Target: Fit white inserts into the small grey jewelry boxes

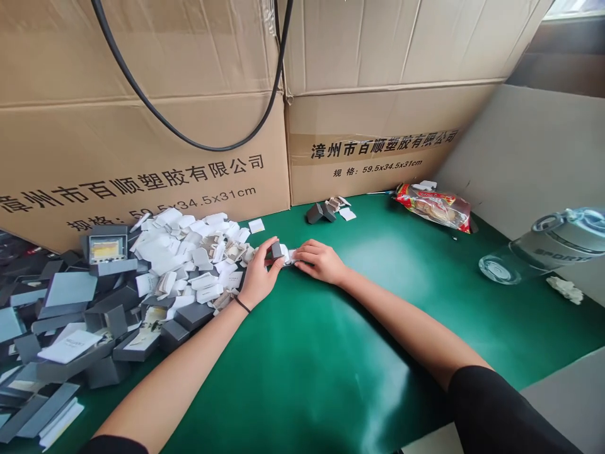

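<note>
My left hand (pixel 259 276), with a thin dark band at the wrist, is closed on a small dark grey box (pixel 276 250) above the green tabletop. My right hand (pixel 323 260) reaches in from the right, its fingers together at a small white piece (pixel 286 254) beside the box. Whether that piece is inside the box or against it is too small to tell. Close to my left hand lies a heap of small white cards and inserts (pixel 203 258). Left of the heap, grey boxes (pixel 69 290) are piled up, some lying open.
Two large cardboard cartons (pixel 373 120) stand along the back, with a black cable (pixel 189 135) hanging in front. Two small grey boxes (pixel 321 213) sit near the cartons. A snack bag (pixel 435 207), a clear bottle (pixel 543 246) and crumpled tissue (pixel 564 289) lie at right.
</note>
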Demonstrator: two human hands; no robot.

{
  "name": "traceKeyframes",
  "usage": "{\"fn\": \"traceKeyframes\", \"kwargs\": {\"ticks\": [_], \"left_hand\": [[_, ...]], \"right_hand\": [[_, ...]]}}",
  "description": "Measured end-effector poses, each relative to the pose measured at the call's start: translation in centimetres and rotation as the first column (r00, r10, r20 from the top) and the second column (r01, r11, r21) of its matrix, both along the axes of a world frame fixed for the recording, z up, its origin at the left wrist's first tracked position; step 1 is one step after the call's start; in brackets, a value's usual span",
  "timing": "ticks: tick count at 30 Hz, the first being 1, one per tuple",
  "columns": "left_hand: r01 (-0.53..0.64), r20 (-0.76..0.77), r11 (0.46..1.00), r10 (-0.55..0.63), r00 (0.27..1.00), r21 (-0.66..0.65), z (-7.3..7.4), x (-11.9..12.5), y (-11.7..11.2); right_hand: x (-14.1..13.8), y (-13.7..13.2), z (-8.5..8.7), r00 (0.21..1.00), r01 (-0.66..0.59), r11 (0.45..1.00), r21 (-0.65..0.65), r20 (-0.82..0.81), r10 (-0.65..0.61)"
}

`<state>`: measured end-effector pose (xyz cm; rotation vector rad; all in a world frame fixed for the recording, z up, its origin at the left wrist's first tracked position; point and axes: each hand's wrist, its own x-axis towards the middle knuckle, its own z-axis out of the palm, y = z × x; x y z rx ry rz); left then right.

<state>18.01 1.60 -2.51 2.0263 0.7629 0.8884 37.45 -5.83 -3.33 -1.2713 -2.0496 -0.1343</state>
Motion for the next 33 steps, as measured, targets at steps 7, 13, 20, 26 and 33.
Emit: {"fn": "traceKeyframes", "kwargs": {"ticks": [7,13,20,26,33], "left_hand": [[0.008,-0.011,0.999,-0.008,1.000,-0.032,0.1,0.0,-0.2],[0.041,0.043,0.993,-0.036,0.998,-0.113,-0.1,0.0,-0.1],[0.033,0.098,0.977,-0.012,0.995,-0.213,-0.2,0.1,0.1],[0.043,0.109,0.976,-0.019,0.994,-0.213,-0.1,0.1,-0.2],[0.090,0.168,0.975,-0.057,0.984,-0.201,0.2,-0.1,-0.6]], "right_hand": [[0.0,0.5,-0.4,0.998,0.024,1.000,0.014,0.063,-0.025],[0.2,0.1,0.0,0.983,0.048,0.999,-0.013,0.178,-0.045],[0.4,0.2,0.7,0.978,-0.009,1.000,-0.009,0.207,0.011],[0.3,0.1,0.5,0.981,-0.020,0.999,-0.030,0.193,0.025],[-0.9,-0.4,0.7,0.986,0.107,0.988,-0.112,-0.117,-0.120]]}}
